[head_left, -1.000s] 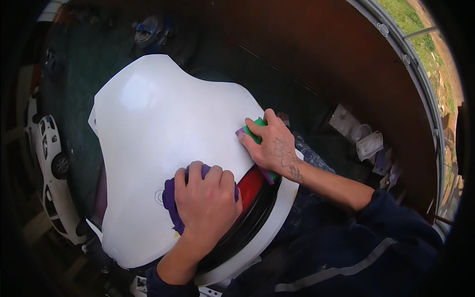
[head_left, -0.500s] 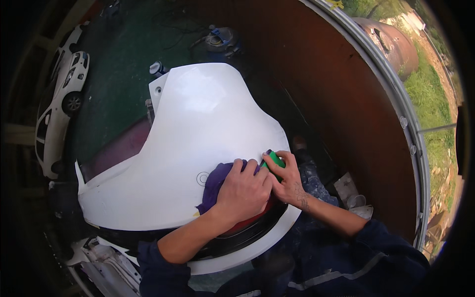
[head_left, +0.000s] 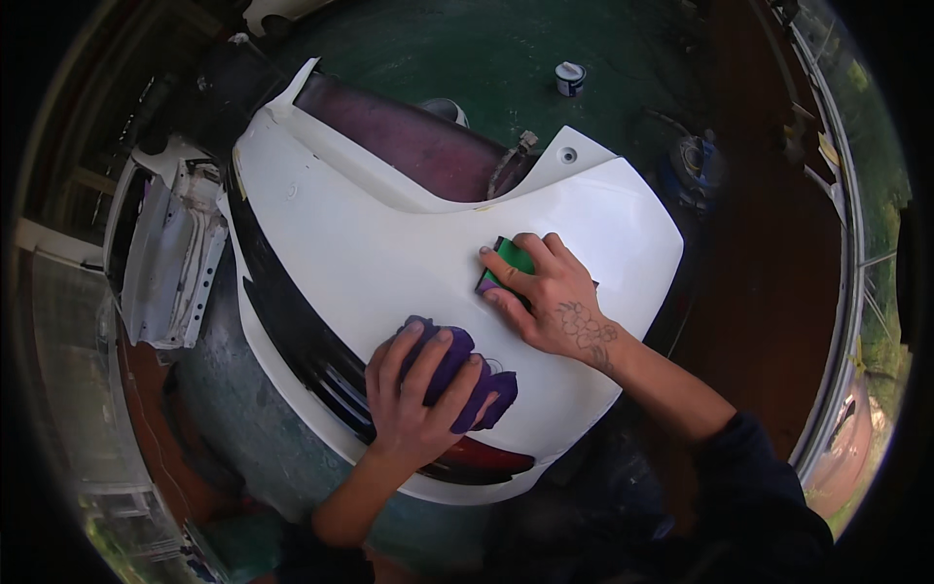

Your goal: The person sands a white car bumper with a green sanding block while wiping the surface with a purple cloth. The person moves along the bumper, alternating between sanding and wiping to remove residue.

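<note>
A dark green floor (head_left: 457, 49) spreads across the top of the view, with a small white-and-dark bucket (head_left: 570, 80) standing on it and a blue piece of equipment (head_left: 693, 170) near the right. Toward the lower left the floor looks paler and worn. Along the right runs a reddish-brown wall (head_left: 739, 292), bordered by a pale metal frame (head_left: 848, 292) that curves with the lens; through the window (head_left: 880, 195) beyond it come blurred greenery and a pinkish-brown shape. On the left, large dull panes (head_left: 68, 370) stand above another reddish-brown strip (head_left: 151, 409). Daylight is strongest at both lower corners, while the upper left sinks into shadow
</note>
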The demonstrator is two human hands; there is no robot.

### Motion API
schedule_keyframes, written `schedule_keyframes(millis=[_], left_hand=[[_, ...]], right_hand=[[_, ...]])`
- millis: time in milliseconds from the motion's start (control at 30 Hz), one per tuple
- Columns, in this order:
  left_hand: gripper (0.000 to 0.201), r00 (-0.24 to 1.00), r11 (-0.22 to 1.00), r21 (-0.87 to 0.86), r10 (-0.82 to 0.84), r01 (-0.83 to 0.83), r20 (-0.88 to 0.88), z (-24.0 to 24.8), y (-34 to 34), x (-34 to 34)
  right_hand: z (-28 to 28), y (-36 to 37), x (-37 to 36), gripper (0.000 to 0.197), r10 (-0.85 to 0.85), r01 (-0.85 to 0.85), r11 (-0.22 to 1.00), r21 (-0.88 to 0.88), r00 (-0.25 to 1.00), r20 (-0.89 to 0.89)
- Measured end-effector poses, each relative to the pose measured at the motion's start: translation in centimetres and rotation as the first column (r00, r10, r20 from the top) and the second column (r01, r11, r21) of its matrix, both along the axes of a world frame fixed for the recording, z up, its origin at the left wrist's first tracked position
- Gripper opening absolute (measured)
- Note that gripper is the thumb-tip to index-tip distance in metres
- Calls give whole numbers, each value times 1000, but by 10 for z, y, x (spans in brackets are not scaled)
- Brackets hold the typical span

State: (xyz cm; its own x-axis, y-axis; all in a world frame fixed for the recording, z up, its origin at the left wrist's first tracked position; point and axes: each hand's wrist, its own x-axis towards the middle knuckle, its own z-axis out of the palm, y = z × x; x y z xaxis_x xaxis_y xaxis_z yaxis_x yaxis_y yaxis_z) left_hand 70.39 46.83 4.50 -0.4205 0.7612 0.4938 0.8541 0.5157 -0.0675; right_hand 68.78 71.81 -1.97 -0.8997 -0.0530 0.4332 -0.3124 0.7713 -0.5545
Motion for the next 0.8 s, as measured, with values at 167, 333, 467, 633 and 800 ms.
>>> schedule_keyframes(millis=[167, 333, 467, 633, 800], left_hand=[[67, 934, 897, 259, 343, -358, 103, -27, -3, -10], [75, 905, 905, 85, 404, -416, 132, -21, 12, -6], [70, 896, 890, 118, 428, -441, 119, -26, 17, -11], [83, 862, 850, 147, 489, -506, 136, -31, 10, -7], [83, 814, 805, 129, 560, -579, 157, -34, 12, 4]], right_hand=[[6, 4, -5, 42, 37, -37, 998, 54, 999, -6], [-7, 30, 45, 42, 39, -46, 985, 165, 998, 49], [5, 16, -34, 41, -32, 29, 994, 101, 999, 23], [7, 18, -84, 49, 18, -15, 973, 230, 1000, -14], [7, 62, -42, 62, 239, -276, 917, 289, 958, 156]])
